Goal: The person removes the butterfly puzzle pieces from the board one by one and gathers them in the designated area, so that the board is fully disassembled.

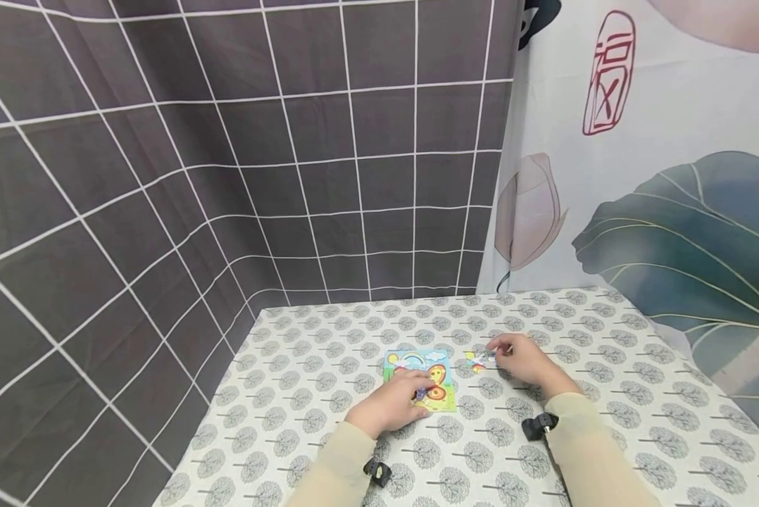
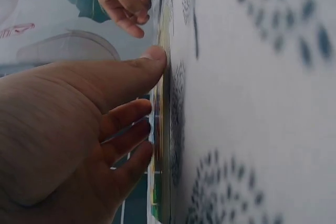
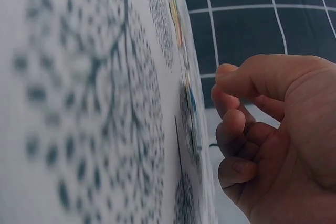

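Note:
A square, brightly printed picture puzzle board (image 1: 439, 357), with a rainbow, a sun and a butterfly, lies on the table. My left hand (image 1: 389, 401) rests over its lower left part and hides some of the picture. In the left wrist view, the fairly straight fingers and the thumb touch the thin board (image 2: 161, 192). To the right of the board lie several small colourful puzzle pieces (image 1: 477, 362). My right hand (image 1: 524, 359) is over their right end. Its fingers are loosely curled, thumb tip close to the index finger, and nothing shows between them in the right wrist view.
A white cloth with grey tree prints (image 1: 481, 458) covers the table. Behind and to the left hangs a dark curtain with a white grid (image 1: 379, 183). A white curtain with lotus prints (image 1: 658, 211) hangs on the right.

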Motion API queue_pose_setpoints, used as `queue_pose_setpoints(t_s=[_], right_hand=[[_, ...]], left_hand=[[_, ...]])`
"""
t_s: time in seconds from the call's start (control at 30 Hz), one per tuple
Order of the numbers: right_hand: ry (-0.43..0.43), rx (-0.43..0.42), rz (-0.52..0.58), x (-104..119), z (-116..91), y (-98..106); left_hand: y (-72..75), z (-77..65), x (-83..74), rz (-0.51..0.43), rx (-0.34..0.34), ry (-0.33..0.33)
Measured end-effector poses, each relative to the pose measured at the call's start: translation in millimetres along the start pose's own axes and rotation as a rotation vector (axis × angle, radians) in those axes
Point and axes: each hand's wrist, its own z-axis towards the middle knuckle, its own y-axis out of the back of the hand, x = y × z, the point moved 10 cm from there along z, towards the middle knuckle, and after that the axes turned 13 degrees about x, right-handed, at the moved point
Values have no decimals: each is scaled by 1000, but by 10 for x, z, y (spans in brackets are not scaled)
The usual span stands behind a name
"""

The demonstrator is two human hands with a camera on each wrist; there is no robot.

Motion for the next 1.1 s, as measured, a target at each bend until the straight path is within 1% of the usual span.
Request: queue_pose_setpoints(t_s=[0.1,0.17,0.33,0.53,0.8,0.97,1.1], right_hand=[[4,9,-16,93,25,-64],[6,14,-30,148,38,-105],[-10,36,-24,245,69,-206],[2,79,16,327,146,-313],[54,111,-65,489,291,-401],[45,148,-80,570,377,-466],[65,157,-151,655,454,-493]], left_hand=[[-40,-5,3,14,27,26],[-48,-12,1,24,31,33],[-57,-16,1,42,19,29],[-80,12,10,48,15,32],[-93,36,0,78,7,18],[-87,36,-22,92,-4,0],[-95,35,-28,88,-7,-9]])
